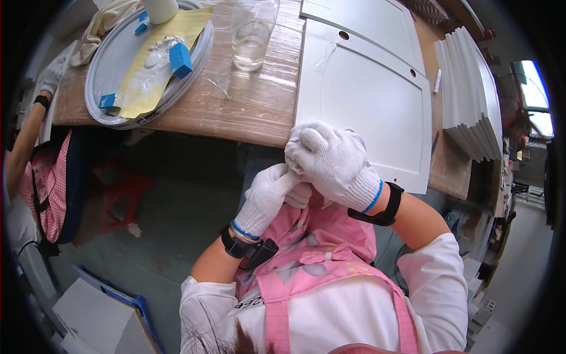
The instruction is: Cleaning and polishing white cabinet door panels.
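Observation:
My left hand [266, 196] and my right hand [333, 158] meet just off the table's front edge, both in white knit gloves with blue cuff trim. The left fingers pinch closed against the underside of the right hand. Over them, the right hand is curled shut. Whatever lies between them is hidden; white on white, I cannot make it out. Beside the right hand lies a white panel [374, 103] with a recessed face and a round hole near its far edge. A second white panel [365, 17] lies beyond it.
At left, a grey round lid [97, 76] carries yellow sandpaper [138, 88], white paste and blue blocks [180, 61]. A clear cup of liquid [250, 46] stands on the film-wrapped table [236, 112]. White panels [469, 94] are stacked at right. A co-worker's gloved hand [52, 74] is far left.

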Tool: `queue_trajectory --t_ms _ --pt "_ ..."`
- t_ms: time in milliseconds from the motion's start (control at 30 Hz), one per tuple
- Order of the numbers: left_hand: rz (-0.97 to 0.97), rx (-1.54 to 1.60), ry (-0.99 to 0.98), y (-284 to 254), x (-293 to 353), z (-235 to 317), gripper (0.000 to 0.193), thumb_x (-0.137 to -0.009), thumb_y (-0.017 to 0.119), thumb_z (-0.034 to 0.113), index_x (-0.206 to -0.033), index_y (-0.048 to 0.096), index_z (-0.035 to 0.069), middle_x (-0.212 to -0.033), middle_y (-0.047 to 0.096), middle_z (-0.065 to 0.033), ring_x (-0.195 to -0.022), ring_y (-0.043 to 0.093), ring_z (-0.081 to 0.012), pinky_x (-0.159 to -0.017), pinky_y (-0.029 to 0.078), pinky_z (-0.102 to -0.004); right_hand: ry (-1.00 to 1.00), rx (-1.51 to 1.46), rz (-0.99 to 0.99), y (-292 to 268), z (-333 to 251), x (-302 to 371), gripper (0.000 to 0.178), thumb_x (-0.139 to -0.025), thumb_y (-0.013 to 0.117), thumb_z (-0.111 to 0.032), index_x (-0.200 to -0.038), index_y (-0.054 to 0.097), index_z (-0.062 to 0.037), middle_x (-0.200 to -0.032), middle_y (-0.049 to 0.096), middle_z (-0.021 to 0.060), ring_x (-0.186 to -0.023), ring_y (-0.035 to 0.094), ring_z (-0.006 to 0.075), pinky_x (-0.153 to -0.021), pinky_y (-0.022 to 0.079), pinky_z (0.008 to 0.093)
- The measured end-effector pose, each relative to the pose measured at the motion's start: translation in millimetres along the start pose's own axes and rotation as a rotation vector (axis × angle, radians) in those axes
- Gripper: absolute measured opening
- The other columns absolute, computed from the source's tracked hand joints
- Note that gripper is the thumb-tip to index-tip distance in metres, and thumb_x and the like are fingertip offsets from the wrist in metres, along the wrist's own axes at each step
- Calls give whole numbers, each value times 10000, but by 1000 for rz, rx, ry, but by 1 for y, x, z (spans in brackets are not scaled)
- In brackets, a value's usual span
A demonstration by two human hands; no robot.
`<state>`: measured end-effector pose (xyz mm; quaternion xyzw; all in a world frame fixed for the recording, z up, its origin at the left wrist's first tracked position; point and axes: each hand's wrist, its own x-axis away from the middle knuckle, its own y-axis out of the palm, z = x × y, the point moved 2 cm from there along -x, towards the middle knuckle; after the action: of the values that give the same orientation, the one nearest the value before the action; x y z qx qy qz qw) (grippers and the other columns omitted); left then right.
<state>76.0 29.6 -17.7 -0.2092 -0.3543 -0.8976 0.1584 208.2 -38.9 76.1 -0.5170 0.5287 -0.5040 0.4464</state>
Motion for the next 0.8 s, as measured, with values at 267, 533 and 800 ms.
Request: queue_trajectory --t_ms 267,533,800 --pt "-55 83 -27 3 -2 -2 257 -1033 526 205 -964 598 -31 -778 659 -109 -632 657 -184 -602 543 -287 21 -8 52 5 4 12 165 -801 612 -243 -932 665 -158 -1019 587 52 -1006 612 242 -749 546 397" --pt "69 13 -5 4 1 -1 283 -1022 547 231 -1056 629 -37 -793 688 -126 -651 681 -198 -639 598 -330 72 -80 186 8 48 100 279 -714 738 -98 -984 688 -151 -949 593 49 -968 654 257 -735 561 383" --pt "584 -750 676 -8 14 14 315 -960 660 140 -1232 614 -13 -989 693 -125 -886 670 -167 -795 560 -311 721 -586 432 -25 81 131 191 -880 663 -12 -1065 706 -31 -1048 652 148 -954 665 303 -845 541 359"
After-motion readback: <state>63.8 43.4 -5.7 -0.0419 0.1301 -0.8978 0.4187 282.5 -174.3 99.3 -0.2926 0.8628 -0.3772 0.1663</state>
